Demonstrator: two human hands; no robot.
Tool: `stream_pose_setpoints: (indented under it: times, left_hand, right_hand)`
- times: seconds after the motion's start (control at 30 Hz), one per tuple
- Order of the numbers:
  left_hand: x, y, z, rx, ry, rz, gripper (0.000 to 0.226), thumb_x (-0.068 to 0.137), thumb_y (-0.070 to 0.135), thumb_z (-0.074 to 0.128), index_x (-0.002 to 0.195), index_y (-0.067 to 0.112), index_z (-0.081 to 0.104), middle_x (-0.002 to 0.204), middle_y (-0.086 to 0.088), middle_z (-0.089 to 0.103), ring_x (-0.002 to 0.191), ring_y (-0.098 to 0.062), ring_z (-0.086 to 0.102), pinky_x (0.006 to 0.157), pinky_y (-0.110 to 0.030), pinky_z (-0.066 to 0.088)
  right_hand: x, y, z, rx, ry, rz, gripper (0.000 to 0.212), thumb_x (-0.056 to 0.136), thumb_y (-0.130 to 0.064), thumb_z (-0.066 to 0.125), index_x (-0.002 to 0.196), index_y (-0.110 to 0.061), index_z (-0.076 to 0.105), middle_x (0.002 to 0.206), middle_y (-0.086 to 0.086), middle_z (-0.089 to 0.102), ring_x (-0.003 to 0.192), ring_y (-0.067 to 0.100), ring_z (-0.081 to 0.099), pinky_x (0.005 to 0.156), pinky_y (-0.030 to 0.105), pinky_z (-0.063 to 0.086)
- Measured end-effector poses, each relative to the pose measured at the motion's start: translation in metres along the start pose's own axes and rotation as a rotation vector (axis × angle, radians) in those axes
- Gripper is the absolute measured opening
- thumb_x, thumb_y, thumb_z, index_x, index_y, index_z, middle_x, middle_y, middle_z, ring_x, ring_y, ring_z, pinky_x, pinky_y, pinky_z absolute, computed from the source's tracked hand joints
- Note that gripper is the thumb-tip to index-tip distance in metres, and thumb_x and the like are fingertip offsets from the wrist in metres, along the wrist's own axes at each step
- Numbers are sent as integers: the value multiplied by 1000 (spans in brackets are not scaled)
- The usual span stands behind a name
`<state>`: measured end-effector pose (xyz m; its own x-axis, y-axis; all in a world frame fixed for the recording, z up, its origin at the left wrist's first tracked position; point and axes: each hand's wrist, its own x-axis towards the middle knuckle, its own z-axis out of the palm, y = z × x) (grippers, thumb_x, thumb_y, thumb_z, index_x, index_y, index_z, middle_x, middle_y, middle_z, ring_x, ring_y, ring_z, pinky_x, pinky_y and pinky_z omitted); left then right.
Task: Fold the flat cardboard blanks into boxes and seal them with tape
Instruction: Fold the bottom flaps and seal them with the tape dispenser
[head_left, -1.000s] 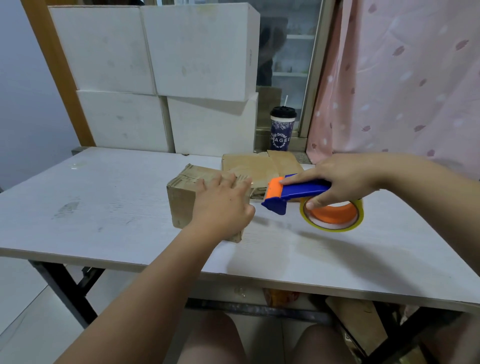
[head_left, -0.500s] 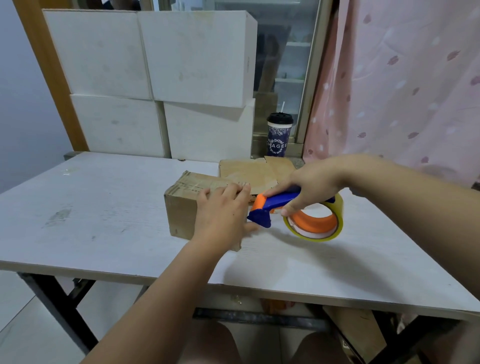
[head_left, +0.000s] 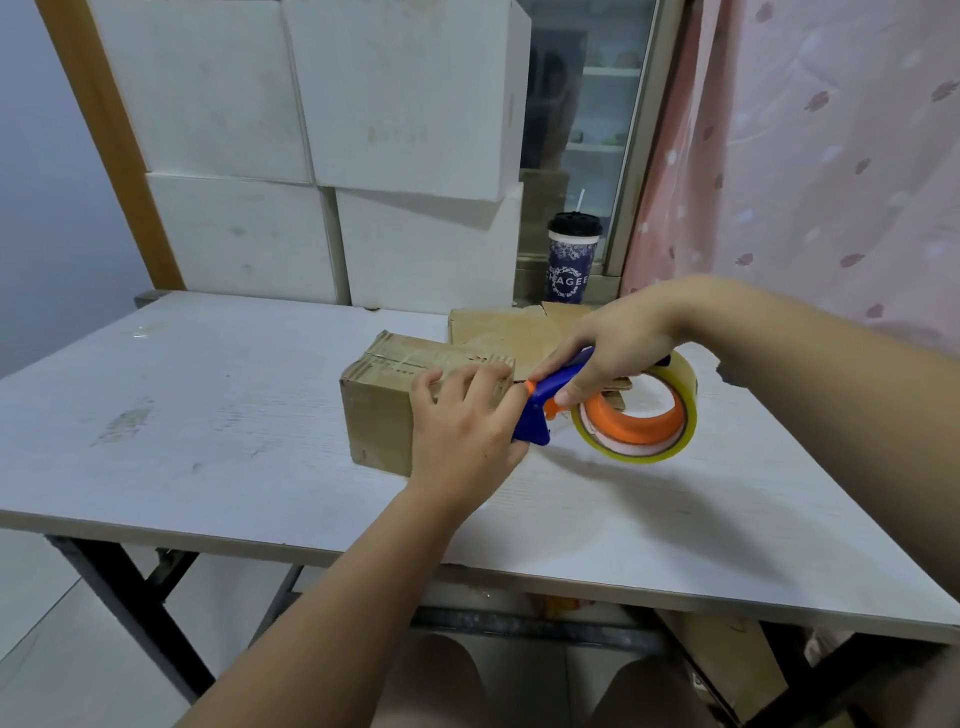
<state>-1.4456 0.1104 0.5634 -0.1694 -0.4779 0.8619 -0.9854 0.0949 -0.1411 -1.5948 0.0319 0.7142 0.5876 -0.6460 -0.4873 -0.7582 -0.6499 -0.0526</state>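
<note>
A folded brown cardboard box (head_left: 382, 400) stands on the white table (head_left: 208, 415) near its middle. My left hand (head_left: 460, 431) rests on the box's near right corner, fingers laid over the top edge. My right hand (head_left: 618, 345) grips the blue and orange tape dispenser (head_left: 540, 410), whose roll of clear tape (head_left: 641, 421) hangs to the right. The dispenser's blue nose touches the box's right end, beside my left hand's thumb. Flat cardboard blanks (head_left: 504, 332) lie just behind the box.
Large white boxes (head_left: 322, 156) are stacked against the back of the table. A dark paper cup with a straw (head_left: 570, 260) stands on the sill behind. A pink curtain (head_left: 810, 156) hangs at the right. More cardboard (head_left: 727, 660) lies under the table.
My right hand has brought the tape dispenser leftward and down until its nose meets the box's right end. My left hand has stayed on the box.
</note>
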Motion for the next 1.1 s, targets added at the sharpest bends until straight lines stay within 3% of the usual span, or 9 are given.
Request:
stream_pose_setpoints:
  times: [0.23, 0.47, 0.63, 0.77, 0.83, 0.93, 1.1]
  left_hand:
    - [-1, 2, 1, 12, 33, -7, 28, 67, 30, 69, 92, 19, 68, 104, 0, 67, 88, -23, 61, 76, -41, 38]
    - [2, -4, -3, -49, -40, -16, 33, 62, 31, 74, 94, 21, 71, 104, 0, 67, 82, -25, 61, 77, -41, 38]
    - [5, -6, -6, -79, -119, -45, 36, 60, 35, 76, 93, 23, 71, 100, 0, 65, 77, -24, 60, 76, -41, 37]
    - [5, -6, -4, -63, -143, -46, 38, 58, 36, 79, 93, 25, 71, 98, -1, 65, 77, -24, 60, 76, -40, 36]
    - [6, -6, -4, -64, -140, -51, 38, 56, 35, 80, 91, 24, 71, 96, -2, 65, 75, -25, 60, 75, -40, 37]
    - [6, -6, -4, -78, -144, -54, 37, 56, 33, 80, 91, 23, 71, 95, -2, 65, 74, -26, 59, 75, -41, 37]
    - [6, -5, -5, -86, -178, -57, 38, 57, 32, 81, 92, 22, 71, 96, -3, 65, 75, -26, 59, 75, -42, 38]
  right_hand:
    - [7, -1, -7, 17, -33, 19, 47, 84, -59, 58, 129, -49, 51, 100, -26, 52, 92, 2, 50, 70, 17, 36]
    - [7, 0, 0, 54, -28, 24, 42, 86, -57, 59, 127, -50, 53, 97, -20, 58, 92, 8, 55, 70, 20, 39]
    - [3, 0, 2, 66, -37, 5, 53, 83, -68, 47, 133, -49, 49, 101, -24, 53, 102, 8, 50, 88, 26, 37]
    - [3, 5, 11, 43, -7, 35, 61, 81, -73, 43, 138, -52, 38, 128, -14, 50, 116, 13, 44, 98, 31, 35]
    - [4, 8, 16, 40, 37, 70, 68, 83, -70, 47, 144, -44, 32, 138, -9, 45, 124, 16, 41, 97, 30, 34]
    - [4, 12, 16, 42, 84, 76, 65, 83, -69, 50, 135, -30, 49, 119, -11, 57, 107, 10, 53, 85, 28, 43]
    - [7, 15, 17, 77, 104, 20, 53, 84, -66, 52, 125, -33, 59, 104, -13, 63, 95, 7, 56, 81, 28, 43]
